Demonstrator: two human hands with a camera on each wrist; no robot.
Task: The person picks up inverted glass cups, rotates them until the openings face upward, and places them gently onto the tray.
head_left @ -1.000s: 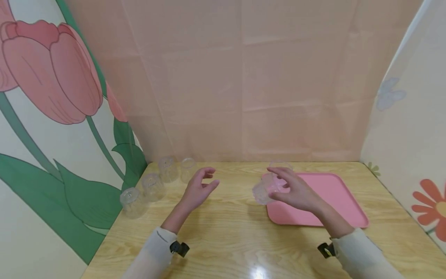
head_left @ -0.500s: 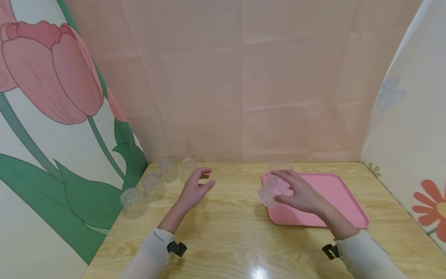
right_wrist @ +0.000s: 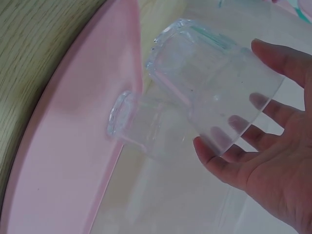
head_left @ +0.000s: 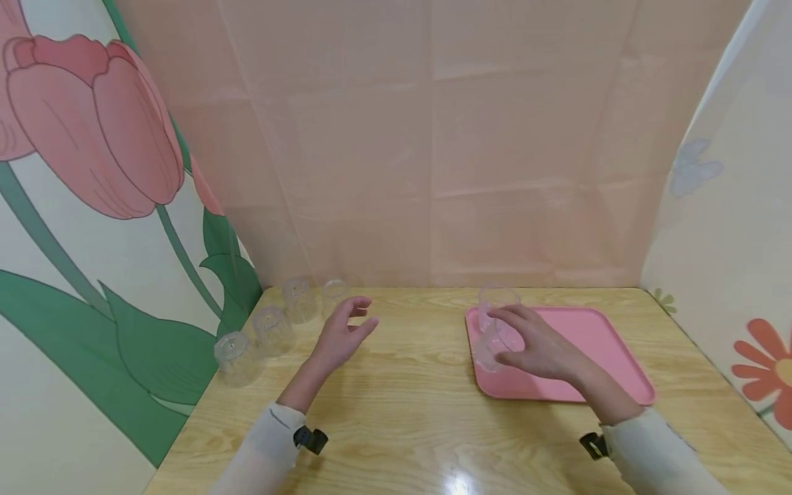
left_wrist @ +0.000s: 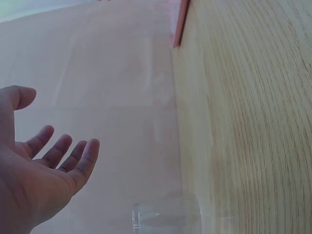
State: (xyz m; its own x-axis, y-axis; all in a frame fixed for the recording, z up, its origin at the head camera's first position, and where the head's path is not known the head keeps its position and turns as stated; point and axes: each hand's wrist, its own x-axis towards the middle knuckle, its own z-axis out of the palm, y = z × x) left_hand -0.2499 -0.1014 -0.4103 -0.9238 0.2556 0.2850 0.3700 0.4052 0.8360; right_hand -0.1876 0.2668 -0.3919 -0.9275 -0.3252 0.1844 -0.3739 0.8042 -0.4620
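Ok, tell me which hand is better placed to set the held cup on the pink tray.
Probably the right hand: it grips the clear cup close to the pink tray. The left hand holds nothing and is farther off, nearer four other cups.

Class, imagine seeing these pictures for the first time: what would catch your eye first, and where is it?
Probably the huge pink tulip on the left wall, in the head view. Next, the bright pink tray on the right of the table, where the right hand holds a tilted clear cup at the tray's left side, near another standing cup. Less striking are the four see-through cups at the table's far left.
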